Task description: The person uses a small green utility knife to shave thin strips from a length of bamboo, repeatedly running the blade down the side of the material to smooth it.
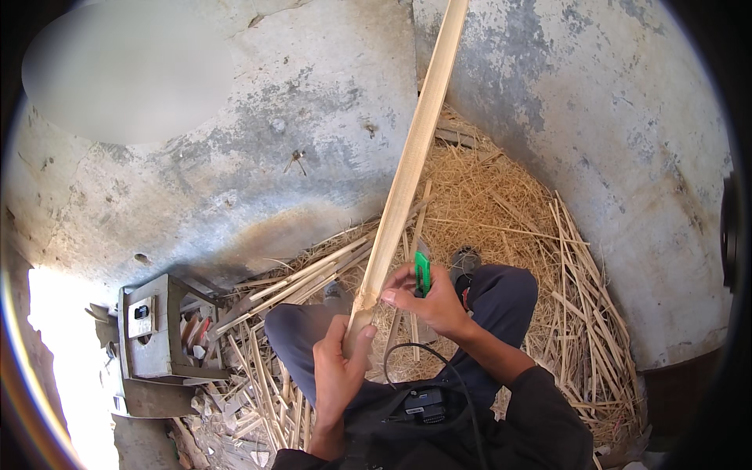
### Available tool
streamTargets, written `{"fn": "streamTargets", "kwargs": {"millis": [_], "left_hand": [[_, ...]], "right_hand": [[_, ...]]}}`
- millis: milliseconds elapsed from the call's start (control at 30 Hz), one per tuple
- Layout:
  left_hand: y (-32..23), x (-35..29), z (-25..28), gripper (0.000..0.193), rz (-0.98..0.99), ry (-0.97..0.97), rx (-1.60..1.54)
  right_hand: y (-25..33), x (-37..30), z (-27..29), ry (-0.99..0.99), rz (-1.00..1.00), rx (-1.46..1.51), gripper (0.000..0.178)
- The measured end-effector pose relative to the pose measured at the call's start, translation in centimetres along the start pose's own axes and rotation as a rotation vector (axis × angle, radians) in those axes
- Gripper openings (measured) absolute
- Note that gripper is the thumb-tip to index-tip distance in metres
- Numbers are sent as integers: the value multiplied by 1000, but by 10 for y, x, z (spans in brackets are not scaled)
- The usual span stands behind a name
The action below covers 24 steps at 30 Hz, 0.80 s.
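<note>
A long, pale split bamboo strip (405, 180) slants from my lap up past the top edge of the view. Its near end is gripped in my left hand (341, 366), thumb on top and fingers wrapped round the side. A rough, darker node (366, 301) crosses the strip just above that hand. Close by on the right, my right hand (435, 304) is closed on a green-handled knife (423, 274). The thumb and fingertips of that hand are at the strip's right edge by the node. I cannot make out the knife's blade.
Shavings (489, 188) and thin bamboo strips (583, 329) cover the floor around my bent legs. More strips (329, 266) lie in a bundle at left, near an upturned wooden stool (149, 352). A black cable (450, 364) loops over my lap. Worn walls (329, 102) rise ahead.
</note>
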<state>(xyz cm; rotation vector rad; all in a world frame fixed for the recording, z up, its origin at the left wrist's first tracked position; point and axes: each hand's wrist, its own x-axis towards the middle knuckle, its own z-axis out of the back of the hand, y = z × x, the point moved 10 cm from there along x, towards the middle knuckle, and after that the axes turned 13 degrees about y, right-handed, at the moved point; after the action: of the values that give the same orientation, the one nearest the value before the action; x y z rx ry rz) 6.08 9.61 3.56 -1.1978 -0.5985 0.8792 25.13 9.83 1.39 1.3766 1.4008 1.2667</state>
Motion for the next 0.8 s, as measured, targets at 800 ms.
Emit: {"fn": "streamTargets", "kwargs": {"millis": [800], "left_hand": [[17,-4,-22,21,60,340,-393]], "right_hand": [[42,-4,0,465,140,-188,47]]}}
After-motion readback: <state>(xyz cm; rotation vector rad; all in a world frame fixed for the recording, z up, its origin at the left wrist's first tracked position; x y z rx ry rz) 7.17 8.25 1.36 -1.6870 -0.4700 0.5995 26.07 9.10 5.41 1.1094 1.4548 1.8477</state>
